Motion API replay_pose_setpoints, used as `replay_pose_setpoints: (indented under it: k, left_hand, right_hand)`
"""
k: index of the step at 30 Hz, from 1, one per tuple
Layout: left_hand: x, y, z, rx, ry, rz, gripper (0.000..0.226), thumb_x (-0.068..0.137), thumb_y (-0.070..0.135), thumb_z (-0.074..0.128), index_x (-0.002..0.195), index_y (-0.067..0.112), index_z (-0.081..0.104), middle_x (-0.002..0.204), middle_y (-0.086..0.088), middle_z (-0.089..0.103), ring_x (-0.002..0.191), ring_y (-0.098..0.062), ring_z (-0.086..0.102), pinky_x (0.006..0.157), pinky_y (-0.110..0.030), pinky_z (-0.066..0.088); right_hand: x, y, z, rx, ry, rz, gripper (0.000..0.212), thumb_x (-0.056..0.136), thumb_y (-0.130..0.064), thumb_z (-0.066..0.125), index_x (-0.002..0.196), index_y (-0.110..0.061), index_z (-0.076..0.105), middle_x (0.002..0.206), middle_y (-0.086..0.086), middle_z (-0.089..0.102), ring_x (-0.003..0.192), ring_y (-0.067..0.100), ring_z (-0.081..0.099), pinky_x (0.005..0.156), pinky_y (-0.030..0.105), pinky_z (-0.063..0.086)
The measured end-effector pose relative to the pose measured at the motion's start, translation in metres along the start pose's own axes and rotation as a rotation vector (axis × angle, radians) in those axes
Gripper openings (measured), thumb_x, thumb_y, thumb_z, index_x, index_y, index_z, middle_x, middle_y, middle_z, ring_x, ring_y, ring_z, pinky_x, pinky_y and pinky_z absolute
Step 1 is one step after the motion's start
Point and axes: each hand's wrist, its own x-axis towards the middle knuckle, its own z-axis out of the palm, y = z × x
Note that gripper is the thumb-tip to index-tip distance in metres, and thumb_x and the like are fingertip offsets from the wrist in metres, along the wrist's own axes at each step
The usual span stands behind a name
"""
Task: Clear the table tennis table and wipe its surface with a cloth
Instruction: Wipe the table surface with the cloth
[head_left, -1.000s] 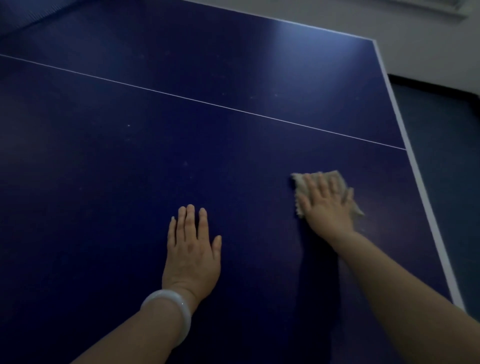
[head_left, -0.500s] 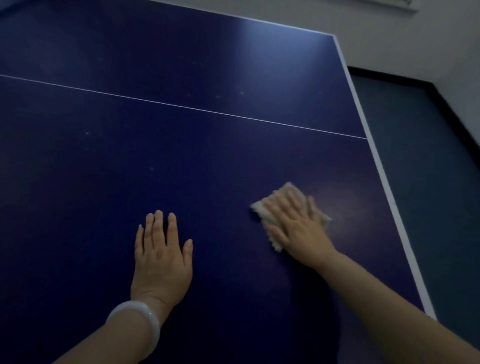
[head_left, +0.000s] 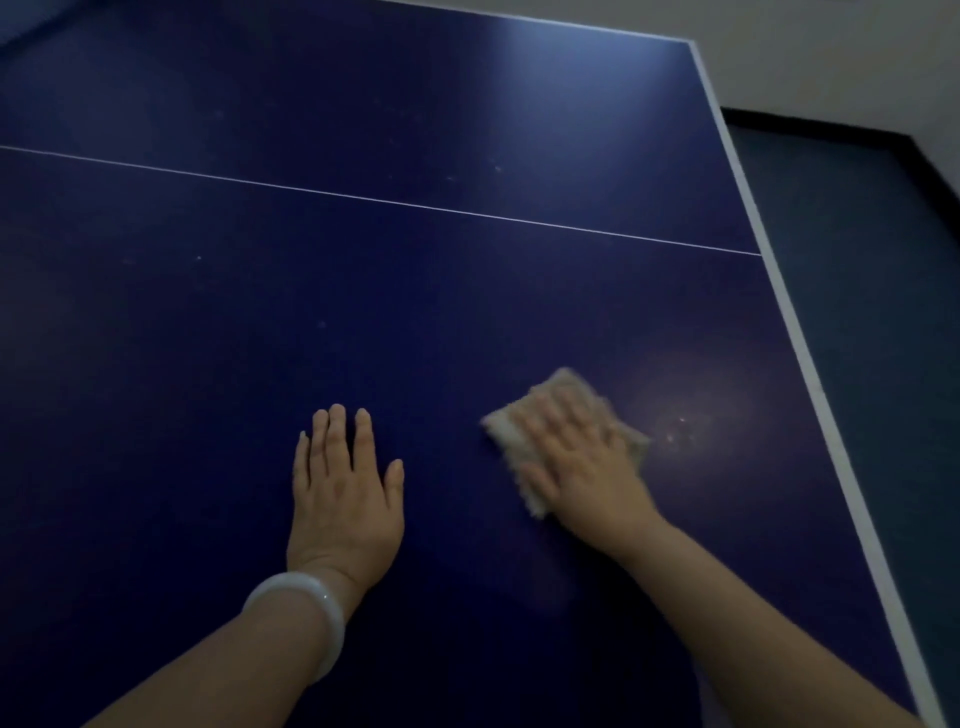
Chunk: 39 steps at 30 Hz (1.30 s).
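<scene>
Left hand (head_left: 345, 493), bangle (head_left: 306, 621) at the wrist, lies flat with fingers straight on the blue counter (head_left: 208, 338), likely bracing the lean; to its right, right hand (head_left: 576, 457), blurred and fingers spread, presses a pale cloth (head_left: 524, 447) down near the white edge, wiping

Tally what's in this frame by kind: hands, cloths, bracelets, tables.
Hands: 2, left hand flat on the table, right hand pressing the cloth
Cloths: 1, beige cloth
Bracelets: 1, white bracelet on the left wrist
Tables: 1, blue table tennis table
Total: 5
</scene>
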Motion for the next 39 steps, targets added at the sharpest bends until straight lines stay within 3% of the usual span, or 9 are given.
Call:
replay_pose_setpoints:
  k: [3, 6, 12, 20, 23, 26, 29, 32, 39]
  left_hand:
    - [0.000, 0.000, 0.000, 0.009, -0.008, -0.006, 0.067, 0.097, 0.047, 0.012, 0.154, 0.010, 0.006, 0.161, -0.015, 0.002, 0.149, -0.025, -0.005, 0.122, -0.043, -0.002]
    - [0.000, 0.000, -0.002, 0.011, -0.025, -0.009, 0.068, 0.096, 0.047, 0.008, 0.154, 0.011, 0.004, 0.161, -0.015, 0.000, 0.149, -0.025, -0.006, 0.122, -0.044, -0.003]
    - [0.001, 0.001, -0.007, 0.049, -0.068, -0.023, 0.069, 0.094, 0.047, 0.000, 0.153, 0.011, -0.006, 0.161, -0.014, -0.009, 0.148, -0.026, -0.014, 0.121, -0.045, -0.005]
    - [0.000, -0.007, -0.008, -0.081, -0.054, 0.042, 0.063, 0.101, 0.044, 0.014, 0.154, 0.013, 0.001, 0.161, -0.012, -0.009, 0.148, -0.023, -0.015, 0.121, -0.041, -0.008]
    - [-0.007, -0.025, -0.015, -0.309, -0.010, 0.156, 0.055, 0.102, 0.037, 0.027, 0.153, 0.018, 0.018, 0.162, -0.005, 0.005, 0.145, -0.009, -0.012, 0.119, -0.031, -0.011]
    - [-0.025, -0.071, -0.024, -0.259, 0.051, 0.201, 0.056, 0.099, 0.039, 0.029, 0.150, 0.014, 0.030, 0.158, -0.006, 0.018, 0.146, -0.011, -0.001, 0.120, -0.037, 0.000]
    - [-0.038, -0.140, -0.033, -0.104, 0.083, 0.075, 0.063, 0.098, 0.046, 0.025, 0.147, 0.007, 0.033, 0.155, -0.014, 0.024, 0.147, -0.026, 0.014, 0.120, -0.047, 0.014]
    - [-0.038, -0.203, -0.044, 0.018, 0.067, -0.110, 0.071, 0.099, 0.053, 0.021, 0.148, 0.002, 0.030, 0.154, -0.021, 0.023, 0.146, -0.034, 0.015, 0.120, -0.050, 0.012]
    - [-0.031, -0.232, -0.038, 0.042, -0.001, -0.327, 0.082, 0.088, 0.060, 0.001, 0.154, 0.011, 0.007, 0.161, -0.013, 0.004, 0.149, -0.025, -0.003, 0.121, -0.045, -0.002]
  right_hand:
    - [-0.011, 0.042, -0.006, 0.047, 0.037, 0.566, 0.060, 0.101, -0.052, 0.015, 0.156, -0.033, 0.005, 0.165, -0.003, 0.000, 0.151, 0.021, -0.006, 0.119, 0.057, 0.004]
    - [-0.017, 0.019, -0.006, 0.086, 0.075, 0.794, 0.063, 0.100, -0.054, 0.010, 0.157, -0.028, 0.003, 0.165, 0.001, -0.003, 0.151, 0.025, -0.007, 0.118, 0.060, 0.000]
    - [0.000, -0.123, 0.018, 0.039, 0.084, 0.397, 0.060, 0.101, -0.050, 0.007, 0.156, -0.026, -0.002, 0.164, 0.004, -0.007, 0.151, 0.027, -0.011, 0.119, 0.057, -0.007]
    - [0.015, -0.139, 0.016, 0.046, 0.031, 0.442, 0.062, 0.099, -0.050, 0.006, 0.156, -0.030, -0.007, 0.164, -0.001, -0.013, 0.149, 0.023, -0.018, 0.118, 0.054, -0.013]
    - [0.016, -0.140, 0.015, 0.056, 0.028, 0.450, 0.061, 0.099, -0.051, 0.007, 0.155, -0.032, -0.008, 0.164, -0.002, -0.013, 0.150, 0.021, -0.018, 0.119, 0.054, -0.011]
    - [0.015, -0.140, 0.016, 0.069, 0.062, 0.446, 0.061, 0.100, -0.051, 0.009, 0.155, -0.032, -0.005, 0.164, -0.003, -0.009, 0.150, 0.021, -0.014, 0.120, 0.053, -0.009]
    - [0.014, -0.139, 0.018, 0.063, 0.067, 0.448, 0.061, 0.099, -0.052, 0.006, 0.155, -0.033, -0.007, 0.164, -0.004, -0.009, 0.150, 0.020, -0.015, 0.120, 0.052, -0.008]
    - [0.014, -0.140, 0.018, 0.054, 0.065, 0.473, 0.060, 0.099, -0.052, 0.006, 0.155, -0.034, -0.007, 0.164, -0.005, -0.008, 0.150, 0.018, -0.015, 0.121, 0.051, -0.009]
    - [0.013, -0.161, 0.014, 0.055, 0.028, 0.653, 0.061, 0.098, -0.051, 0.005, 0.155, -0.031, -0.008, 0.164, -0.001, -0.009, 0.151, 0.024, -0.012, 0.119, 0.059, -0.002]
